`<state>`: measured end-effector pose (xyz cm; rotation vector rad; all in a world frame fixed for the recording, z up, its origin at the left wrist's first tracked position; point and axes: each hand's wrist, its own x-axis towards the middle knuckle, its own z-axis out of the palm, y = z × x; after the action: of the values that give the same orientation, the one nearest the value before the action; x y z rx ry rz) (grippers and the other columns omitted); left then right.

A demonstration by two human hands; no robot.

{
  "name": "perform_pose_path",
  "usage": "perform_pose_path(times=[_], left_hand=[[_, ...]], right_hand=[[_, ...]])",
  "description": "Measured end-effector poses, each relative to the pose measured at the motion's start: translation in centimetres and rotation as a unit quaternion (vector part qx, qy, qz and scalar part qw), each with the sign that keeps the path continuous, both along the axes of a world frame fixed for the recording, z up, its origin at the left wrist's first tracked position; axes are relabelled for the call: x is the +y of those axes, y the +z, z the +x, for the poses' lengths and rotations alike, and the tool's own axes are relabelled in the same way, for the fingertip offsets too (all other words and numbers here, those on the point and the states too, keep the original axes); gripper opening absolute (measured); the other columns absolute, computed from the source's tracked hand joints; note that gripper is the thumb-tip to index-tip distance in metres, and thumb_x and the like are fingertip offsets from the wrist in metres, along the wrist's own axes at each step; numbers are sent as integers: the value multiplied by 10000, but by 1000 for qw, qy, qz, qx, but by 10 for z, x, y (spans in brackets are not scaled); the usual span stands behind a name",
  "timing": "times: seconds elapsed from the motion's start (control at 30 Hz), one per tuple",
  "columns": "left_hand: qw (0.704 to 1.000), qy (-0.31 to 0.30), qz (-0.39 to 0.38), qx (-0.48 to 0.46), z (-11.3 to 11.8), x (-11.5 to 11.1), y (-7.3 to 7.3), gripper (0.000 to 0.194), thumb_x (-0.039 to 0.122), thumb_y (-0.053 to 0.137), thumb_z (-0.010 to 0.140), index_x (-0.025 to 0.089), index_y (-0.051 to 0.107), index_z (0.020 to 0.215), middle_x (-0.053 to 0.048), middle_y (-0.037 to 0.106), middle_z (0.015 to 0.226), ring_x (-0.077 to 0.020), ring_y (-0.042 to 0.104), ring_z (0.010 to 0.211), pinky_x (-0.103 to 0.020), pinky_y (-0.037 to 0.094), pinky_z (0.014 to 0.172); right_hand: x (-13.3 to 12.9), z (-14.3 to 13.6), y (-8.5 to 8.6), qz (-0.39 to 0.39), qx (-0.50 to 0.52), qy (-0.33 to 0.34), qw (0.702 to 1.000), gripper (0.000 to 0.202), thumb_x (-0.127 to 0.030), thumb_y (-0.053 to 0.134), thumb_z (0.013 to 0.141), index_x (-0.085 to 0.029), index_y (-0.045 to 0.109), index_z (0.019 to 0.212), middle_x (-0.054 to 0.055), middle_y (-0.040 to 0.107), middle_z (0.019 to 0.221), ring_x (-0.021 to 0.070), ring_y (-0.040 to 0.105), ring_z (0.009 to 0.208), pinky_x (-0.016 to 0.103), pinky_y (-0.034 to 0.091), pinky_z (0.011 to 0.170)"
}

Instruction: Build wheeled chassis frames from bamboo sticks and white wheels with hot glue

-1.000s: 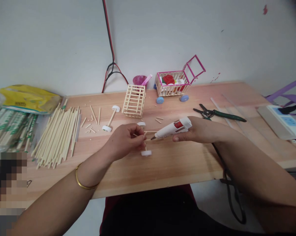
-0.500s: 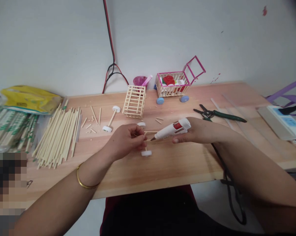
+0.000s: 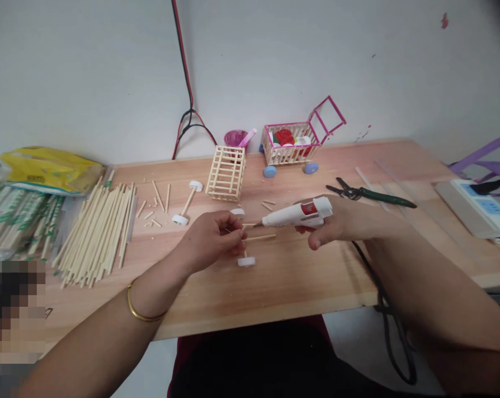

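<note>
My left hand pinches a small frame of wooden sticks, with a white wheel at its near end and another white wheel at its far end. One wooden stick juts out from it to the right. In my right hand is a white glue gun, its nozzle pointing left and close to the sticks by my left fingertips. Whether the nozzle touches the wood I cannot tell. A separate wheel pair on a stick axle lies to the left.
Behind stand a slatted stick basket, a purple cup and a finished stick cart. Pruning shears and a power strip lie right. A pile of sticks and a yellow package are left.
My right hand has turned the glue gun flatter, and its nozzle has shifted from the near stick to the far one. My left hand keeps its hold.
</note>
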<state>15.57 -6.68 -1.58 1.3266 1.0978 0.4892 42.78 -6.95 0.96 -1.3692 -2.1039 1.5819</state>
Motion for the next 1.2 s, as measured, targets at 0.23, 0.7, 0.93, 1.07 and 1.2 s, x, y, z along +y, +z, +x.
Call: perform_pose_path(times=[0.23,0.7,0.93,1.07,1.2], left_hand=[[1000,10,-17,-5,1,0,3,109,220,623,760,138,553,741,-17,669,647,-105,642,579,-212,511,569],[990,17,69,-119,-2,0,5,362,268,640,785,168,554,1122,15,622,730,-131,649,633,-257,530,597],[991,6,72,-113,2,-7,4,179,280,606,812,132,654,900,-5,618,674,-121,622,618,-258,516,618],[988,-10,88,-125,10,-13,8,334,294,696,769,176,640,1076,-38,669,904,-156,642,822,-287,527,750],[975,-28,87,-203,19,-19,11,317,338,689,788,184,655,1063,-61,662,1028,-172,620,898,-301,530,783]], right_hand=[[-1,-11,3,-25,34,24,999,543,-433,772,616,-212,664,1100,-2,628,869,163,530,805,266,419,706],[-16,-24,6,201,-124,-97,967,436,-527,713,669,-204,461,817,-20,525,773,141,474,675,255,328,574],[-17,-31,12,216,-132,-126,959,341,-453,697,702,-182,541,838,12,578,786,155,514,676,262,349,577],[-28,-51,20,235,36,-129,963,217,-332,611,809,-182,573,962,9,606,846,144,549,748,254,400,645],[-43,-77,16,351,113,-135,920,215,-354,472,922,-178,588,880,30,586,824,174,515,882,290,424,763]])
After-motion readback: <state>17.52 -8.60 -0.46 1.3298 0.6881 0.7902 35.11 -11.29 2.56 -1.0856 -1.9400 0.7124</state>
